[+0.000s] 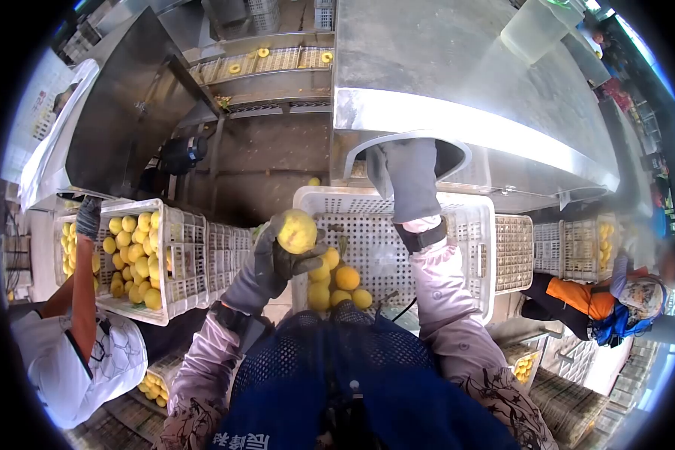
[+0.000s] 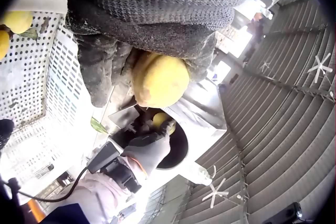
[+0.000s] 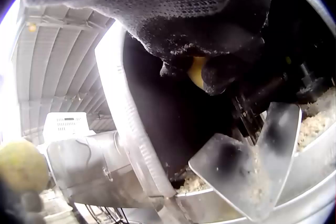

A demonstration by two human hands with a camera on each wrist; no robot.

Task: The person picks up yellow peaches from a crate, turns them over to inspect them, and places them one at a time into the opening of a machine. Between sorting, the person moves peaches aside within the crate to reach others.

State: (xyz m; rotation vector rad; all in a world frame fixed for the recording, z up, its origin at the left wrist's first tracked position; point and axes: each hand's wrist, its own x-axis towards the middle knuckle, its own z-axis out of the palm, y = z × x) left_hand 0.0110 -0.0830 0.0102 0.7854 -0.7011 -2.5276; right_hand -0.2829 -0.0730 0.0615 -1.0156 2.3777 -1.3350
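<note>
My gloved left hand (image 1: 274, 255) holds a round yellow fruit (image 1: 297, 231) above the left rim of a white perforated crate (image 1: 390, 259). Several more yellow fruits (image 1: 346, 277) lie in the crate's left part. My gloved right hand (image 1: 412, 169) reaches through a round opening (image 1: 465, 154) in the front of a steel machine (image 1: 457, 67). Inside it, fingers and thumb grip another yellow fruit (image 3: 197, 71), mostly covered by the glove. Below that hand, a V-shaped metal plate (image 3: 226, 161) stands at the opening, with pale crumbly residue (image 3: 315, 127) beside it.
To the left stands a crate of yellow fruit (image 1: 135, 255), with another person (image 1: 90, 352) beside it. A conveyor (image 1: 277, 64) carrying a few fruit pieces runs behind. On the right are more crates (image 1: 514, 251) and a person in orange (image 1: 585, 296). A translucent container (image 1: 536, 34) sits atop the machine.
</note>
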